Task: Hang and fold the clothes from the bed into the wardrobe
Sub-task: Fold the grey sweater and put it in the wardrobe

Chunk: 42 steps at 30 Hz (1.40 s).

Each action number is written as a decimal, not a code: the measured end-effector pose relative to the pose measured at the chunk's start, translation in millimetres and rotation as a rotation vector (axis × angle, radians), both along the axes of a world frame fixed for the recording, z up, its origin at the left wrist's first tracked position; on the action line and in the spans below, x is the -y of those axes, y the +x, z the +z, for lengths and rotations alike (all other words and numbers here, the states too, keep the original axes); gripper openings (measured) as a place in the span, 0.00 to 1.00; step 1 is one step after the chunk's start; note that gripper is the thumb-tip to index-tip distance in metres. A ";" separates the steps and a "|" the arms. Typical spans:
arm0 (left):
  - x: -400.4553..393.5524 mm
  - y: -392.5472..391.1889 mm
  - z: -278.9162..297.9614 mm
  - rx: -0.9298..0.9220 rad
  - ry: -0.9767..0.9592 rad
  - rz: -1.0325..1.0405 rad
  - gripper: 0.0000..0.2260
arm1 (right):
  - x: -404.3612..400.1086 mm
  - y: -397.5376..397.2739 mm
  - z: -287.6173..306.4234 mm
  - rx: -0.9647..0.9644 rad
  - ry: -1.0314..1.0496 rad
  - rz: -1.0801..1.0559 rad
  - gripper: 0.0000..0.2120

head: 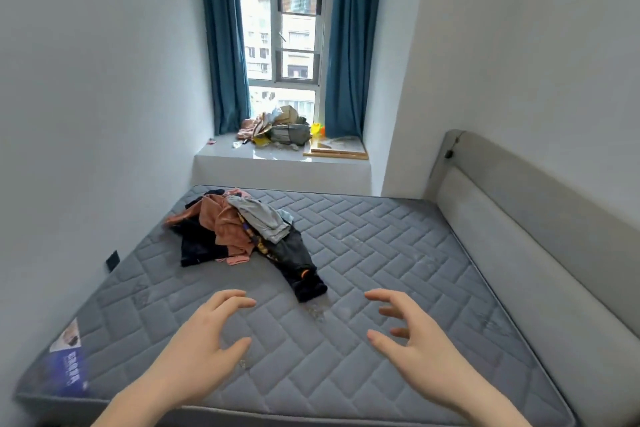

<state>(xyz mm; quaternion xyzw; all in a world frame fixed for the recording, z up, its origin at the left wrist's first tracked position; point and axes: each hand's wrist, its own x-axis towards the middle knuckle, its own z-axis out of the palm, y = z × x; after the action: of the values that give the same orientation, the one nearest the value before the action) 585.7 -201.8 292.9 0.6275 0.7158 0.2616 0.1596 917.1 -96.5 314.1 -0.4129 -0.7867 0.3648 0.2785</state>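
A pile of clothes (239, 229) lies on the far left part of the bare grey quilted mattress (381, 253): rust-pink garments, a pale grey-blue piece on top, and dark trousers (298, 267) trailing toward me. My left hand (204, 343) and my right hand (412, 336) hover over the near half of the mattress, palms facing each other, fingers spread and loosely bent, holding nothing. Both are short of the clothes. No wardrobe is in view.
A grey padded headboard (526, 239) runs along the right. A white wall closes the left side. Beyond the bed, a window sill (242, 152) carries a heap of bags and clutter (280, 128) and flat wooden boards (336, 151), between blue curtains (225, 45).
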 end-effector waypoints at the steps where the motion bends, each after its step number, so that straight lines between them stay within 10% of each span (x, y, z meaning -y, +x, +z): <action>1: -1.1 -20.0 -2.9 -0.008 -0.001 0.019 0.19 | -6.1 -19.7 -3.4 0.000 -0.003 0.014 0.21; 29: -142.2 -285.0 -69.0 0.018 -0.153 0.229 0.23 | -238.2 -372.8 -105.0 0.112 -0.222 0.282 0.20; 42: -311.0 -444.6 -111.5 -0.023 -0.324 0.008 0.26 | -329.8 -482.3 -149.0 0.185 -0.290 0.008 0.19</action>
<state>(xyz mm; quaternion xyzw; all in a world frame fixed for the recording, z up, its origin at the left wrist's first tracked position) 141.1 109.1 181.5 0.5937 0.7528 0.1362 0.2493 434.9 233.2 165.1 -0.4775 -0.7496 0.4361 0.1411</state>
